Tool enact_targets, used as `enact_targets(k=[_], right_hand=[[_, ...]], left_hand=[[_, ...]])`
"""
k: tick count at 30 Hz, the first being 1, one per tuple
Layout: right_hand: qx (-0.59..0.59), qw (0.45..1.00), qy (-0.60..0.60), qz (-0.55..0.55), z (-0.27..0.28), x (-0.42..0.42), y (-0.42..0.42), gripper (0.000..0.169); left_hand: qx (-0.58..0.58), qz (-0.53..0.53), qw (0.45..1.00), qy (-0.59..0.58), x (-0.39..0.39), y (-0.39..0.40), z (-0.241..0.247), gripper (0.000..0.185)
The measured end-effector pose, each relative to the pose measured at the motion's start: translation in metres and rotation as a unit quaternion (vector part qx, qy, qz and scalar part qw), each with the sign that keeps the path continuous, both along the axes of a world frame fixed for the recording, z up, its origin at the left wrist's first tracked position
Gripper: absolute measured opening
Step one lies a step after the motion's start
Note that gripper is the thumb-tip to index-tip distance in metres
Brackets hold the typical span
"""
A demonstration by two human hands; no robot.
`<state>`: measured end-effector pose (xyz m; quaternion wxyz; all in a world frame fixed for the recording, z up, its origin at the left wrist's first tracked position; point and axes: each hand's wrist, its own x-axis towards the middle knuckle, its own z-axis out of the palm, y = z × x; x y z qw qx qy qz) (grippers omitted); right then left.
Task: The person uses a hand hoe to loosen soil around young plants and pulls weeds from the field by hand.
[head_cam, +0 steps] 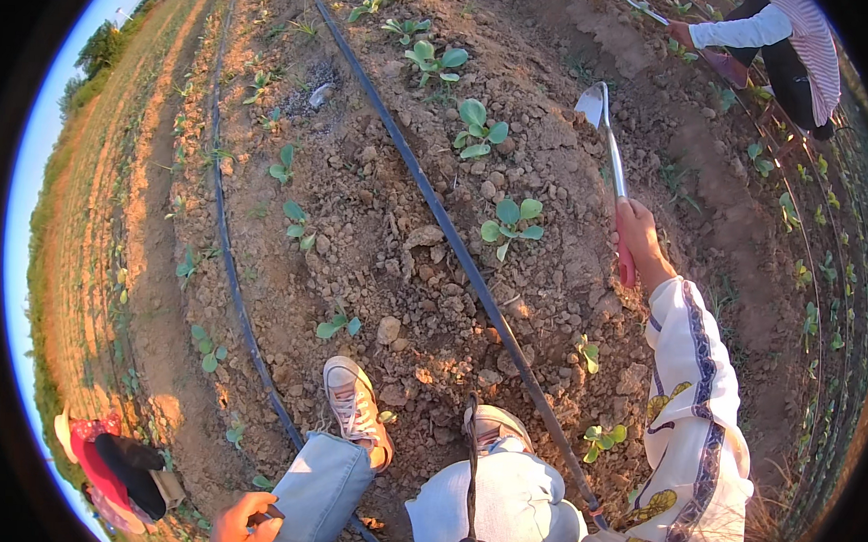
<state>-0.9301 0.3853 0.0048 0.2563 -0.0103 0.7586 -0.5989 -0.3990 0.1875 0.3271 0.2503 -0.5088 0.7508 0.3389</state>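
My right hand (637, 235) grips the red handle of a hand hoe (613, 148), whose metal blade points away from me, at the soil right of the seedlings. A cabbage-like seedling (511, 227) grows to the left of that hand, and a larger one (475, 129) stands farther up the row. At the lower left my left hand (247, 524) is beside my jeans-clad knee, its fingers curled around a small dark thing that I cannot identify. Small seedlings (339, 323) grow in the dry, cloddy soil in front of my shoes.
A black drip irrigation hose (436, 206) runs diagonally between the rows, and another (227, 249) lies to the left. My canvas shoes (354, 404) rest on the soil. One person (778, 54) crouches at upper right with a tool; others (111, 467) are at lower left.
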Motion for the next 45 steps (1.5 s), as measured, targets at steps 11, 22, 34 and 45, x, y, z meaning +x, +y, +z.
enact_targets(k=[11,22,34,45], right_hand=[[-0.005,0.999,0.029,0.043,0.009,-0.028,-0.087,0.029],[0.008,0.997,0.062,0.038,0.046,0.032,-0.029,0.021],[0.013,0.986,0.097,0.134,0.036,0.092,-0.139,0.02],[0.007,0.978,0.111,0.174,0.008,0.093,-0.21,0.026]], left_hand=[[0.009,0.012,0.999,0.036,0.005,-0.002,0.0,0.035],[0.021,0.035,0.999,0.031,0.008,-0.001,0.001,0.031],[0.033,-0.021,0.994,0.102,0.025,-0.011,-0.003,0.035],[0.094,0.035,0.991,0.086,0.025,-0.009,0.004,0.039]])
